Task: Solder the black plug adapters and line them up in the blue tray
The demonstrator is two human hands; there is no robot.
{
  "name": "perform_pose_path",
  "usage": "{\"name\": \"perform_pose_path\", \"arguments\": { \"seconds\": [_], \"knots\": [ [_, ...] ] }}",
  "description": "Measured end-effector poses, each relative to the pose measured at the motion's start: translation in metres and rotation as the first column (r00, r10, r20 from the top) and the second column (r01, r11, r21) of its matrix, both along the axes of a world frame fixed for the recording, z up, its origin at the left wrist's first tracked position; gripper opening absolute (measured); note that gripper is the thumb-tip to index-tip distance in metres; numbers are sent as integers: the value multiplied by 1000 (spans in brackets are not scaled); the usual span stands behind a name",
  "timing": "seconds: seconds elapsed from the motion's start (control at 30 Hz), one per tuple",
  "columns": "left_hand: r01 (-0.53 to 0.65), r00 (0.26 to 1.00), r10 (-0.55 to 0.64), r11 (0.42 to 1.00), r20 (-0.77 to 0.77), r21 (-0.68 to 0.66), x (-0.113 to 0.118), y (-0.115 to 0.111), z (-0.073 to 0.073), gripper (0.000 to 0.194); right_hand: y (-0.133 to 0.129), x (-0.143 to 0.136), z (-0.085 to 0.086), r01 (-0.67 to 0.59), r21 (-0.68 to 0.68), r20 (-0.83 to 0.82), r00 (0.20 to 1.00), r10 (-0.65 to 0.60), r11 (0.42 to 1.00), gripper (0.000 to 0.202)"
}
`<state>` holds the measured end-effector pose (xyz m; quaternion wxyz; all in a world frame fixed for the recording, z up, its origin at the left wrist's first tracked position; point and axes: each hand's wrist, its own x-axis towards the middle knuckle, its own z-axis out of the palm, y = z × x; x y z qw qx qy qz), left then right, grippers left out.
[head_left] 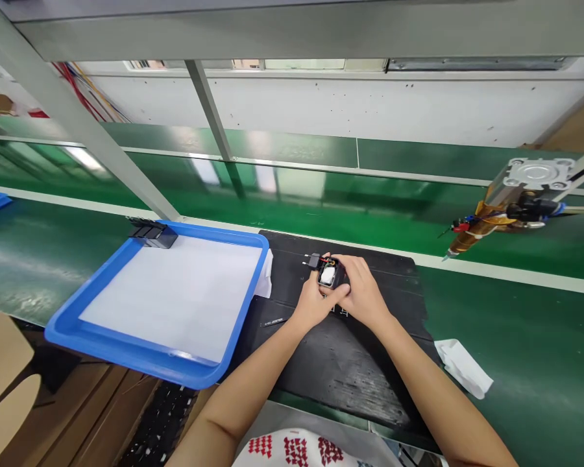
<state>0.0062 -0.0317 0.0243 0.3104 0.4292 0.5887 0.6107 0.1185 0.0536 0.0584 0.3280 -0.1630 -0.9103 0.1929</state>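
Both hands hold a small black plastic housing, raised over a black mat. Its open side faces up and shows a white block and thin coloured wires inside. My left hand wraps the left and near side. My right hand grips the right side, its thumb across the near edge. A black plug piece with two metal pins sticks out to the left of the housing, by my left fingertips. A thin black strip with pale lettering lies on the mat, left of my left wrist.
A blue tray lined with white stands left, several black housings at its far left corner. A soldering-iron-like tool hangs at right. White paper lies on the green bench. A grey post rises behind the tray.
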Motion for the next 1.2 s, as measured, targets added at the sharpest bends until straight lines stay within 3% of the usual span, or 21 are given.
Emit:
{"name": "perform_pose_path", "arguments": {
  "seconds": [0.07, 0.13, 0.27, 0.37, 0.43, 0.53, 0.63, 0.73, 0.8, 0.87, 0.93, 1.0, 1.07, 1.13, 1.2],
  "knots": [
    [-52, 993, 50, 998, 106, 18, 1, 2, 1, 65, 3, 6, 7, -86, -38, 103, 991, 90, 996, 57],
    [-93, 989, 86, 995, 120, 47, -3, 4, 3, 60, 11, 18, 20, -115, -90, 174, 976, 129, 989, 50],
    [-149, 989, 148, 987, 18, 61, -9, 6, 4, 53, 22, 49, 56, 123, -86, 72, 990, -117, 989, 20],
    [-152, 981, 163, 983, -101, 104, -10, 6, 3, 51, 20, 66, 74, 237, -44, 3, 971, -238, 970, 18],
    [-135, 969, 160, 981, -190, 138, -9, 6, 2, 51, 19, 78, 76, 267, -22, 64, 962, -265, 963, 21],
    [-112, 942, 164, 976, -293, 184, -9, 6, -2, 53, 21, 110, 58, 356, -33, 255, 906, -337, 934, 28],
    [-90, 915, 179, 964, -362, 248, -6, 7, -7, 53, 21, 158, 23, 512, -61, 415, 794, -444, 857, 35],
    [-63, 891, 170, 965, -421, 256, -1, 7, -10, 53, 10, 200, -12, 602, -38, 450, 723, -524, 798, 36],
    [-42, 879, 151, 970, -452, 241, 2, 7, -12, 52, -2, 211, -24, 629, 52, 404, 697, -593, 775, 37],
    [-23, 871, 136, 971, -472, 237, 4, 7, -12, 52, -15, 203, -27, 628, 122, 325, 707, -628, 769, 35],
    [-8, 865, 127, 971, -486, 239, 5, 6, -12, 52, -25, 177, -23, 560, 112, 271, 778, -567, 821, 31],
    [-5, 857, 125, 972, -501, 235, 3, 4, -10, 53, -32, 138, -18, 383, 55, 270, 883, -383, 922, 28],
    [-14, 845, 133, 974, -517, 227, 0, 3, -8, 53, -38, 93, -19, 137, 31, 333, 933, -139, 990, 29],
    [-29, 838, 145, 975, -527, 222, -5, 3, -5, 53, -44, 48, -25, -107, 56, 391, 917, 77, 993, 31],
    [-42, 839, 154, 974, -522, 220, -11, 2, -2, 53, -49, 11, -34, -256, 103, 410, 891, 193, 961, 30]
  ]
}}
